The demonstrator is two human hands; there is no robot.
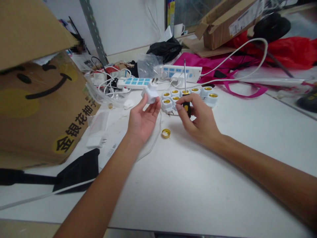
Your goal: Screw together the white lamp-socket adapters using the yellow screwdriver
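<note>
Raised over the table, my left hand (145, 120) grips a white plug-in lamp socket (150, 93) between thumb and fingers, its prongs pointing up and away. My right hand (199, 115) is closed around the black and yellow handle of a screwdriver (185, 79), whose metal shaft stands nearly upright. Behind the right hand sit several more white lamp sockets (212, 99) with gold-coloured threaded rings, partly hidden by that hand. On the table between my forearms lies a loose gold ring (165, 133).
A large cardboard box (37, 109) fills the left side. Two white power strips (133, 83) with tangled cords lie behind the sockets. A pink bag (193, 61), a red plastic bag (292, 53) and an opened carton (228, 23) are at the back right. A white adapter (95, 141) lies left.
</note>
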